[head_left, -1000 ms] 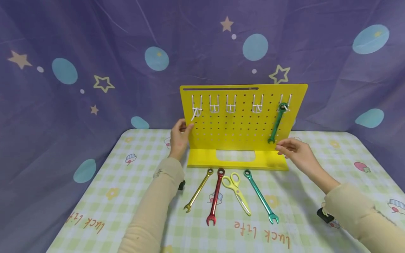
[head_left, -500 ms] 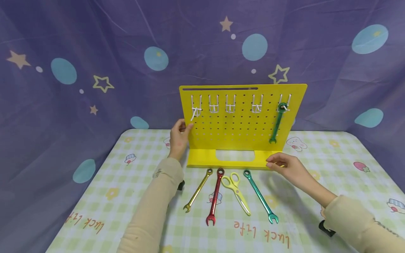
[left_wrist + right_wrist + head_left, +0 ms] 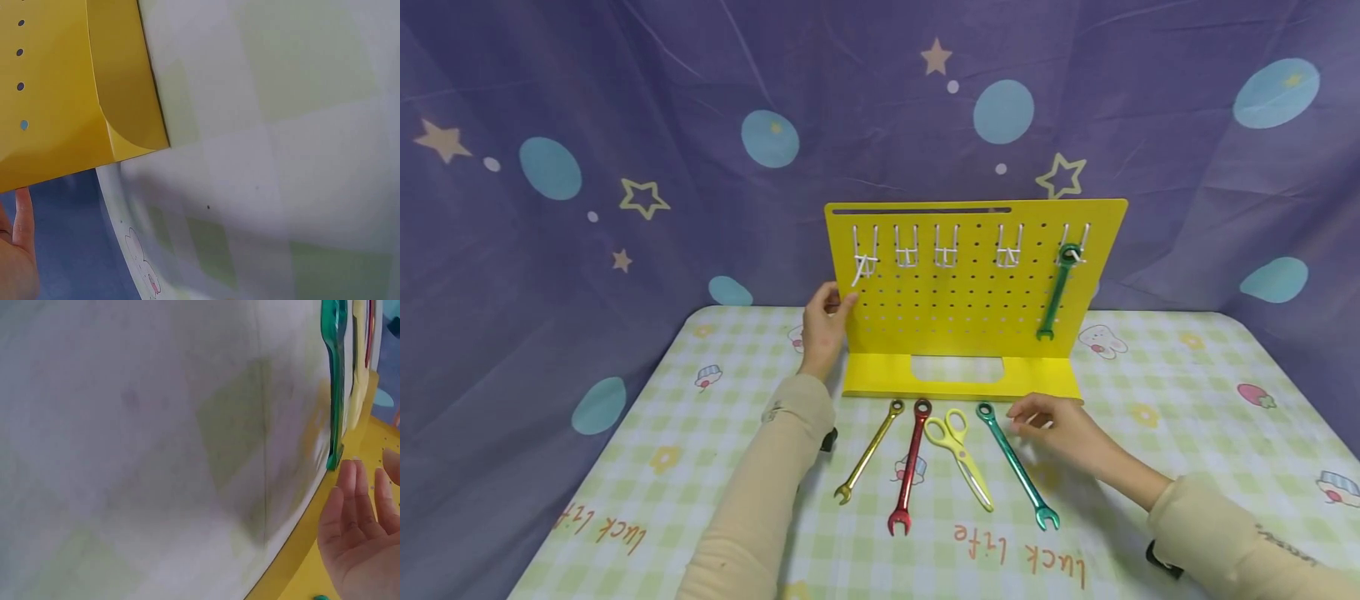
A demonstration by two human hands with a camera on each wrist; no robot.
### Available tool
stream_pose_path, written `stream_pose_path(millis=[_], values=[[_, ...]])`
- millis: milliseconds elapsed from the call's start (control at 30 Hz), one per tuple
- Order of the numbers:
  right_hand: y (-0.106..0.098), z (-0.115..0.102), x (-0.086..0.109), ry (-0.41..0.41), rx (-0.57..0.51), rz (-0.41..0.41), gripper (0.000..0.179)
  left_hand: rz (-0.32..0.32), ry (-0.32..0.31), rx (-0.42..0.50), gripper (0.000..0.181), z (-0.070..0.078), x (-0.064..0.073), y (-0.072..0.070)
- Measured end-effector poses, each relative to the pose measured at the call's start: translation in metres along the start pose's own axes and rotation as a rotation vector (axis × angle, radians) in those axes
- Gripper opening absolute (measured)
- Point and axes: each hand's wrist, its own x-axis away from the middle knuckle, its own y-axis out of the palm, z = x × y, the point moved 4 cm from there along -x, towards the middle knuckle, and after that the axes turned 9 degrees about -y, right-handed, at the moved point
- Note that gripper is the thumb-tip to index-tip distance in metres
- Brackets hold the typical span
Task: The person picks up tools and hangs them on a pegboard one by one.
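A yellow pegboard (image 3: pixel 955 325) stands upright on its base, with a green wrench (image 3: pixel 1057 292) hanging from its rightmost white hook. My left hand (image 3: pixel 824 329) holds the board's left edge, thumb on the front and the other fingers behind it. In the left wrist view that hand (image 3: pixel 19 250) shows only partly, at the board's edge. My right hand (image 3: pixel 1056 429) is over the table just right of a teal wrench (image 3: pixel 1018 467), holding nothing. The right wrist view shows its loosely bent fingers (image 3: pixel 350 506) near the ring end of the teal wrench (image 3: pixel 336 381).
Left of the teal wrench lie yellow scissors (image 3: pixel 961 458), a red wrench (image 3: pixel 912 467) and a gold wrench (image 3: pixel 871 454). Several white hooks (image 3: pixel 946 250) run along the board's upper part. A checked cloth (image 3: pixel 662 500) covers the table; a purple curtain (image 3: pixel 880 100) hangs behind.
My right hand has come down and left from beside the hanging green wrench to the teal wrench's ring end. The green wrench swung slightly. My left hand has stayed at the board's edge.
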Motion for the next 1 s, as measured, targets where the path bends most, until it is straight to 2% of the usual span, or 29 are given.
stream_pose_path(millis=[200, 333, 667, 1000], values=[[0.013, 0.001, 0.002, 0.05, 0.012, -0.068, 0.014, -0.018, -0.017, -0.006, 0.025, -0.002, -0.001, 0.001], [0.017, 0.0, 0.003, 0.04, 0.055, -0.087, 0.018, -0.02, -0.022, -0.016, 0.026, -0.001, -0.001, 0.001], [0.022, -0.005, -0.002, 0.075, 0.162, -0.11, 0.03, -0.009, -0.03, -0.005, 0.026, -0.001, -0.001, 0.0], [0.022, -0.005, -0.008, 0.142, 0.256, -0.154, 0.029, -0.015, -0.019, 0.007, 0.025, -0.001, -0.001, 0.001]])
